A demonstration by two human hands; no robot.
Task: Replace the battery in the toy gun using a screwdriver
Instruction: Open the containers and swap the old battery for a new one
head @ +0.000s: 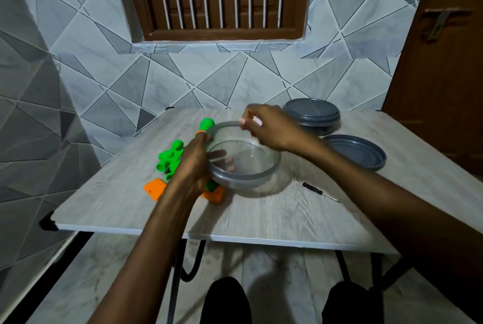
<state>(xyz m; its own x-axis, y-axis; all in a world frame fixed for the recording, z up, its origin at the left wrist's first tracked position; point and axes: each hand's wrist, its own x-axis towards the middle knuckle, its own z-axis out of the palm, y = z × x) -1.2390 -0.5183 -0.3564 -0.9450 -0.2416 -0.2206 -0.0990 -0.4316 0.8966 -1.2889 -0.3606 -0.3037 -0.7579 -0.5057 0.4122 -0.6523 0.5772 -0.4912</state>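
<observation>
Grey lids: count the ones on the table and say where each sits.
2. One grey lid closes a container at the far right of the table. The other grey lid lies loose, just nearer, beside the clear bowl. Others may be hidden behind the arms.

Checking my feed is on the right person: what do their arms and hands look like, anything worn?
Both forearms are bare, no sleeves in view. The left hand and right hand wear no gloves, and no watch or bracelet shows. Light pink painted nails show on the right hand.
</observation>
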